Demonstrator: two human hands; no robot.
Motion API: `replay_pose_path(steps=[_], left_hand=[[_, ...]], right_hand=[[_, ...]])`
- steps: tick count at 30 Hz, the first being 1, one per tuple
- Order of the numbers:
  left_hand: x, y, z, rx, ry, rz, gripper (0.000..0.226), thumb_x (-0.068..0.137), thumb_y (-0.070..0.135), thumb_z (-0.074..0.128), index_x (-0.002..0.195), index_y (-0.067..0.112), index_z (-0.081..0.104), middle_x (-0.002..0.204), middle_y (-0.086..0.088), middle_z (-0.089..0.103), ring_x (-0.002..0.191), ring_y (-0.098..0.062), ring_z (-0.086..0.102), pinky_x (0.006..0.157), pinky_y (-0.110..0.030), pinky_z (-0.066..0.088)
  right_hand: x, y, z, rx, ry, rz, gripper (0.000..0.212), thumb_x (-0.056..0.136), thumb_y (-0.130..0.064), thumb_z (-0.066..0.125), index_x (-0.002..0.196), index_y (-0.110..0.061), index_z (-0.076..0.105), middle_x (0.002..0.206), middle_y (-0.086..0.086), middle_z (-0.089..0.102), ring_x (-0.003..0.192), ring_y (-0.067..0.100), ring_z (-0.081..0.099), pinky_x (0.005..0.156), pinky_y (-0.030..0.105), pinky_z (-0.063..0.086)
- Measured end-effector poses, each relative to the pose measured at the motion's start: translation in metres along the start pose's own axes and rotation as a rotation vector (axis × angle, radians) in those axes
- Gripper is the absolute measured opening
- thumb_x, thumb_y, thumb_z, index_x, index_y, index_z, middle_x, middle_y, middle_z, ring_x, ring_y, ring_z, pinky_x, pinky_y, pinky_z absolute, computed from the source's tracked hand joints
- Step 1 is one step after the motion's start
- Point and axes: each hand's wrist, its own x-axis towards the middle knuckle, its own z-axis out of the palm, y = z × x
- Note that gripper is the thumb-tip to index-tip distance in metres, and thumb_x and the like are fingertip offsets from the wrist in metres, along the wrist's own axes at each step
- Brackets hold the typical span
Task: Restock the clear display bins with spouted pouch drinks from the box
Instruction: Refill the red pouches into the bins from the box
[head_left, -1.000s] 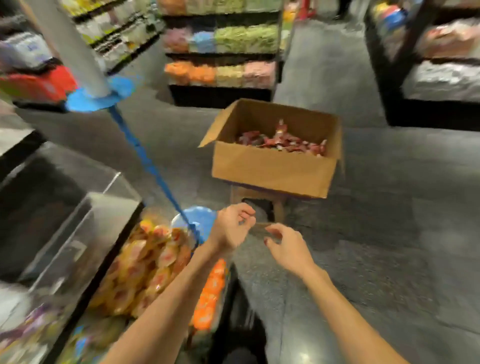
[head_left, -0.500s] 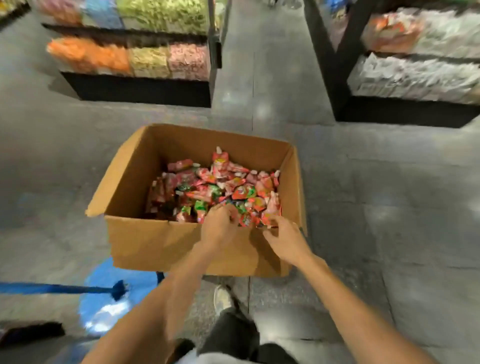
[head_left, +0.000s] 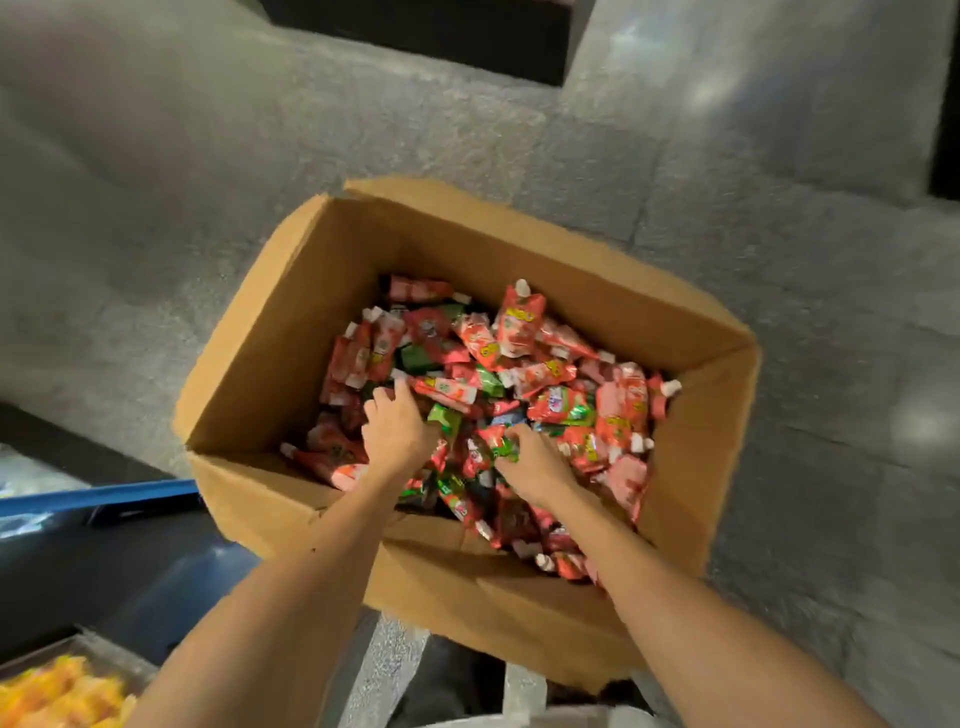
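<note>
Mid-frame, the left hand (head_left: 397, 434) digs into the box (head_left: 270, 332) of pouches (head_left: 519, 322), fingertips buried, grip unclear; the right hand (head_left: 537, 465) curls round one pouch (head_left: 498, 446).

— What colours do we find in the box (head_left: 270, 364)?
— We see plain brown cardboard, filled with pouches (head_left: 618, 410), mostly red, some green, with white caps (head_left: 522, 285).
— And around it?
— We see speckled grey floor (head_left: 156, 208) and a blue bar (head_left: 98, 496).
</note>
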Motion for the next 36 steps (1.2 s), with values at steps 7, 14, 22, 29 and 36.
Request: replay_pose_path(steps=[7,14,22,29,36], left_hand=[[0.037,-0.035,0.011,0.491,-0.390,0.085,0.107,0.072,0.061,0.077,0.153,0.028,0.015,0.141,-0.012,0.044,0.131,-0.038,0.045,0.101,-0.049,0.042],[0.051,-0.046,0.007,0.569,-0.300,0.364,0.059,0.096,0.020,0.058,0.149,0.025,0.032,0.124,-0.013,0.060,0.113,-0.033,0.061,0.082,-0.038,0.050],[0.071,-0.067,-0.036,0.096,-0.370,0.452,0.051,0.084,0.013,0.073,0.132,0.021,0.057,0.117,-0.006,0.069,0.101,-0.025,0.067,0.083,-0.034,0.055],[0.065,-0.075,-0.074,-0.519,-0.370,0.305,0.041,0.083,0.010,0.078,0.118,0.019,0.059,0.107,-0.005,0.068,0.093,-0.028,0.068,0.084,-0.044,0.058],[0.045,-0.072,-0.090,-1.049,-0.447,-0.196,0.045,0.091,0.021,0.072,0.128,0.026,0.048,0.111,-0.006,0.068,0.094,-0.020,0.072,0.073,-0.037,0.060]], right_hand=[[0.057,-0.035,0.028,-0.001,-0.058,-0.013,0.086,0.091,-0.024,0.069,0.156,-0.031,0.013,0.153,0.015,0.034,0.126,0.036,0.052,0.096,0.047,0.048],[0.078,-0.055,0.062,-0.266,-0.078,-0.150,0.117,0.082,-0.002,0.075,0.155,-0.041,-0.008,0.160,0.010,-0.026,0.143,0.046,0.025,0.103,0.047,0.046],[0.093,-0.065,0.074,-0.254,0.028,-0.015,0.110,0.078,-0.001,0.078,0.156,-0.018,0.002,0.157,0.018,-0.003,0.138,0.049,0.030,0.104,0.045,0.045],[0.089,-0.058,0.075,0.052,0.044,0.235,0.081,0.085,-0.004,0.070,0.150,-0.014,0.023,0.149,0.013,0.038,0.129,0.036,0.048,0.096,0.042,0.046],[0.064,-0.042,0.057,0.726,-0.042,0.441,0.050,0.086,-0.010,0.072,0.130,-0.015,0.049,0.120,0.009,0.059,0.087,0.023,0.066,0.056,0.032,0.059]])
